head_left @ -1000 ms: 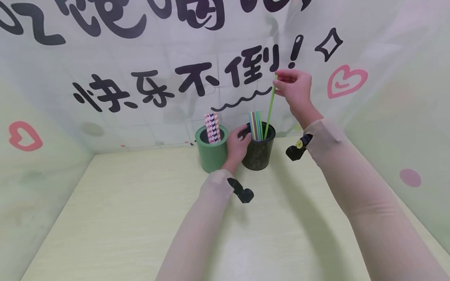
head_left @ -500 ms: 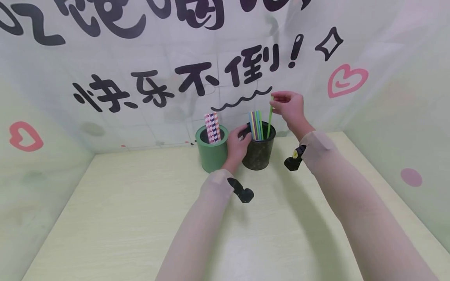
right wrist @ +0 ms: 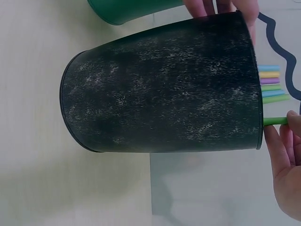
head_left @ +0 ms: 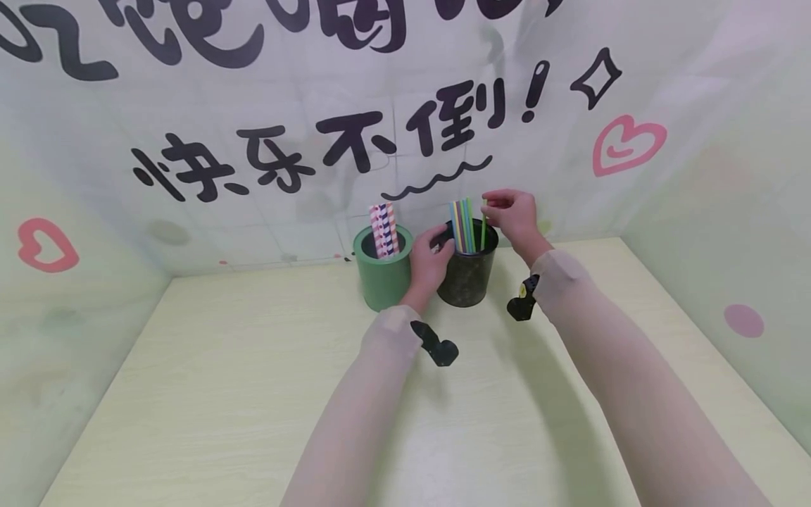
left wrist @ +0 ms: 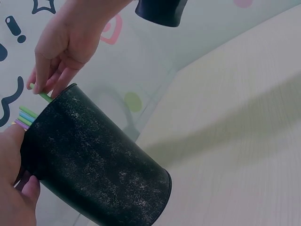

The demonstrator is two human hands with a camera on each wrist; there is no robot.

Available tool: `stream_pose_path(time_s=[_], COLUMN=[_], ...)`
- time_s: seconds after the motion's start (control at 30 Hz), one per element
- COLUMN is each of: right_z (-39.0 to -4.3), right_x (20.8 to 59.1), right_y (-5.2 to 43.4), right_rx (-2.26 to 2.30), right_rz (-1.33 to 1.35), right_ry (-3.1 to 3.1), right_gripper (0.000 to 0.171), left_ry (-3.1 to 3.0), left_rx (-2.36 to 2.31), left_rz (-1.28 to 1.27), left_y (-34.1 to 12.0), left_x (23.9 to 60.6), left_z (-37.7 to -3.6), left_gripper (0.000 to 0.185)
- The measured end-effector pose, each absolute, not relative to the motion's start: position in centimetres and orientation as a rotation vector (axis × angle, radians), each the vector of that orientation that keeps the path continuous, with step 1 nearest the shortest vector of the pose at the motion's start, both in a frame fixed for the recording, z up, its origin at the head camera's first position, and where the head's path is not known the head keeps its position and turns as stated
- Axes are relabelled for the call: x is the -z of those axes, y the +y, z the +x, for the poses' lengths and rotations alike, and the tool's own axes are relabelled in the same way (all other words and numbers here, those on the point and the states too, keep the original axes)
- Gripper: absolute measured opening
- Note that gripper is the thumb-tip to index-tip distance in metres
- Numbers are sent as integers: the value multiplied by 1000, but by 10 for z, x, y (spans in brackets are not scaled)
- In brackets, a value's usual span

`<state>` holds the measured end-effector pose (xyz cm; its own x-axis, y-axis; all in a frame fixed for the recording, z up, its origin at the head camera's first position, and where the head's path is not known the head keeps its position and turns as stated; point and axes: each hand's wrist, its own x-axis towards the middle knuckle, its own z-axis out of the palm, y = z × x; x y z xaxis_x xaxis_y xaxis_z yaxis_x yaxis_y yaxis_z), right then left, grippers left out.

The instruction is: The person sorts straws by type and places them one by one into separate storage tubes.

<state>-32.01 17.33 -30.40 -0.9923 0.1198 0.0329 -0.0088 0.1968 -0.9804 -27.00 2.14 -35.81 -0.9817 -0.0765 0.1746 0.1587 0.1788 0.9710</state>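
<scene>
The dark speckled metal cup (head_left: pixel 467 276) stands on the pale wooden table (head_left: pixel 253 394) near the back wall, and I describe the other places from this cup. The left hand (head_left: pixel 428 266) wraps its fingers and thumb around the left side of the cup, with the thumb at the rim; I think this grip keeps the cup from tipping or sliding while something goes into it. The right hand (head_left: pixel 514 215) is just above the right part of the rim, and its thumb and fingertips pinch the top end of a thin green plastic straw (head_left: pixel 483 229). The straw stands almost upright with most of its length already inside the cup, so only a short piece shows above the rim; the pinch at the very top probably lets the hand guide it straight down. Inside the same cup, toward the left side, a bundle of plain coloured straws (head_left: pixel 461 225) in blue, yellow, purple and green stands together. Just left of the dark cup, touching or nearly touching the left hand, is a green round cup (head_left: pixel 382 274) that holds striped paper straws (head_left: pixel 383 229).
</scene>
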Motion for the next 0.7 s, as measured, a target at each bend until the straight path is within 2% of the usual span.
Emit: stream_pose_path(time_s=[0.7], right_z=[-323], right_x=[303], right_y=[164], right_rx=[-1912], right_rz=[-68], right_ry=[-2416], right_gripper=[33], left_ry=[-2276], left_rx=[1834], left_rz=[-59], left_y=[25], left_x=[358], left_z=[-265], left_gripper=[36])
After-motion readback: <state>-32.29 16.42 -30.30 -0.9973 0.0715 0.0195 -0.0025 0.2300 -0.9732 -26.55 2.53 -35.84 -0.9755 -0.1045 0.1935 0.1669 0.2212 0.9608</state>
